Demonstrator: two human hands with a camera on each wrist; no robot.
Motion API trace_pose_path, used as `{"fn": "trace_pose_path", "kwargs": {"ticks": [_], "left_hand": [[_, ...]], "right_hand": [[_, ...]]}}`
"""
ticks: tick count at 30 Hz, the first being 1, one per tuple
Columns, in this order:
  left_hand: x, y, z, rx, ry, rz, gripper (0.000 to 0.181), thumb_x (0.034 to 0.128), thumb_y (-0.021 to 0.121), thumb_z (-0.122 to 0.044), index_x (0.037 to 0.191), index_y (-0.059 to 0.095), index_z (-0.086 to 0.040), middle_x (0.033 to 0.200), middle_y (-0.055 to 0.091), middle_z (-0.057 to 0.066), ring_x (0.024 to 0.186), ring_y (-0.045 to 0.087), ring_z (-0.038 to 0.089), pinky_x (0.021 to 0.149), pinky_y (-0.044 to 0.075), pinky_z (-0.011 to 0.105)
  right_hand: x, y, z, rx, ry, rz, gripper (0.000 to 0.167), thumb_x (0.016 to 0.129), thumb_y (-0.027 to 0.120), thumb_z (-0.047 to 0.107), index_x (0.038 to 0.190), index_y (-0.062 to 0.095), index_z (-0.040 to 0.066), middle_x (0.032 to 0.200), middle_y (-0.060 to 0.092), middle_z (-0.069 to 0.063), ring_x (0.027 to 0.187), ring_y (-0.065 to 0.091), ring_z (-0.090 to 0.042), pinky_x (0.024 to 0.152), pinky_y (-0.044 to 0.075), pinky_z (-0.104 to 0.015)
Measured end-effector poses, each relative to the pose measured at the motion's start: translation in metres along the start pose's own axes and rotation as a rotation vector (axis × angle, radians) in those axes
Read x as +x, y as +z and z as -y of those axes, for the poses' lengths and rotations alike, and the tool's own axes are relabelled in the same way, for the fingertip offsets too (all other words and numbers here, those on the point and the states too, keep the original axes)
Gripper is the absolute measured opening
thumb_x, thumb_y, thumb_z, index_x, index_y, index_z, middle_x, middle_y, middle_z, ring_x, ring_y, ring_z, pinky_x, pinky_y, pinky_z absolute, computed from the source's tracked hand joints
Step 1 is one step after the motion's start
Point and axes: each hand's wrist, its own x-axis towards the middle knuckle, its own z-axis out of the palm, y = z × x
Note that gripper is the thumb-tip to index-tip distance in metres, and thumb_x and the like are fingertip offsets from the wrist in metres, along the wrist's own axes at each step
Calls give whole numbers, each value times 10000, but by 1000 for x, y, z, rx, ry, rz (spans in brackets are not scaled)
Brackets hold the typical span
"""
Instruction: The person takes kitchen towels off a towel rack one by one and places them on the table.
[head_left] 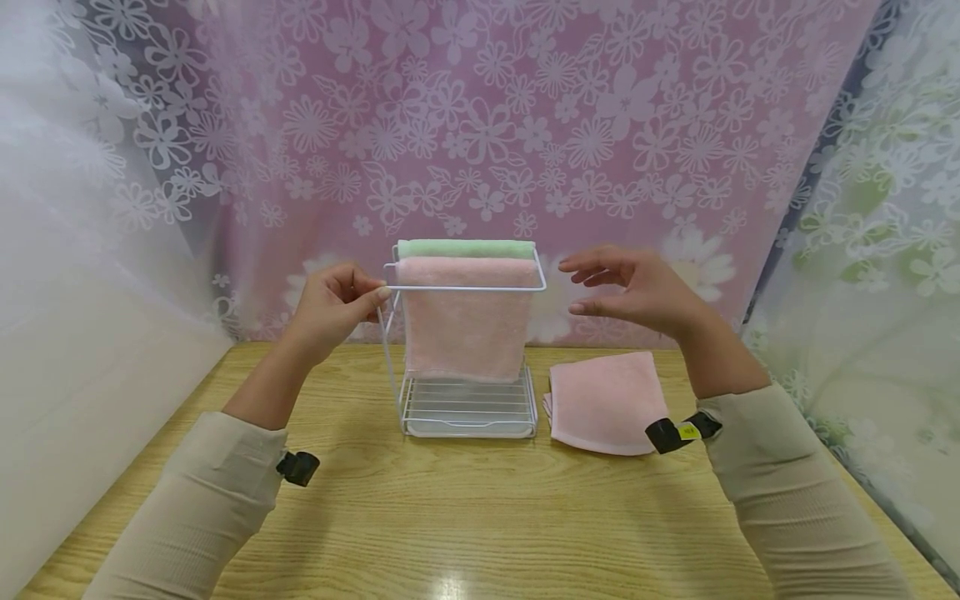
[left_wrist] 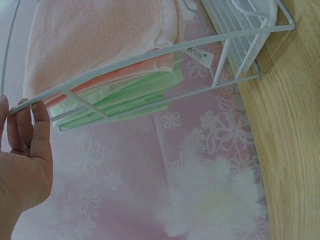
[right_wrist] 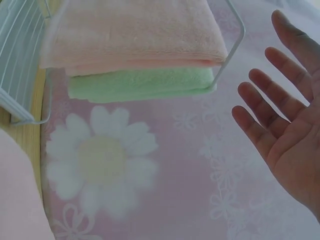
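A white wire rack [head_left: 468, 408] stands on the table with a slatted base and bars at the top. Over its bars hang a pink towel [head_left: 465, 329] and, behind it, a green towel [head_left: 465, 248]. My left hand [head_left: 337, 304] pinches the rack's top left front corner between thumb and fingers, as the left wrist view also shows. To the right of the rack, my right hand [head_left: 630, 287] hovers with fingers spread apart from the thumb, holding nothing. Below that hand a folded pink towel [head_left: 607, 402] lies on the table.
The wooden table [head_left: 465, 517] reaches up to a pink flowered curtain [head_left: 487, 125] behind the rack. Pale curtains hang at both sides. A small white tag [left_wrist: 201, 56] with dark print shows beside the hanging towels in the left wrist view.
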Motion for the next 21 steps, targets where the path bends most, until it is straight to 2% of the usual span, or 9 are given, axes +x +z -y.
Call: {"fn": "trace_pose_path", "kwargs": {"ticks": [9, 16, 21], "left_hand": [[0, -1, 1, -2, -9, 4, 139, 924, 669, -40, 884, 592, 69, 821, 681, -2, 695, 655, 225, 685, 590, 298], [0, -1, 0, 9, -5, -3, 126, 922, 668, -32, 879, 598, 63, 871, 678, 153, 684, 656, 233, 683, 592, 314], [0, -1, 0, 20, -6, -1, 133, 923, 670, -38, 882, 595, 64, 864, 687, 104, 696, 658, 234, 689, 592, 315]], "right_hand": [[12, 2, 10, 20, -13, -5, 438, 799, 798, 16, 1217, 669, 38, 1266, 622, -106, 1123, 577, -197, 981, 469, -314], [22, 5, 14, 6, -35, 0, 434, 799, 804, 32, 1212, 674, 34, 1257, 635, -72, 1147, 567, -192, 994, 460, -335], [29, 9, 15, 35, -45, -1, 425, 791, 805, 11, 1194, 673, -5, 1252, 638, -59, 1161, 560, -166, 997, 460, -355]]}}
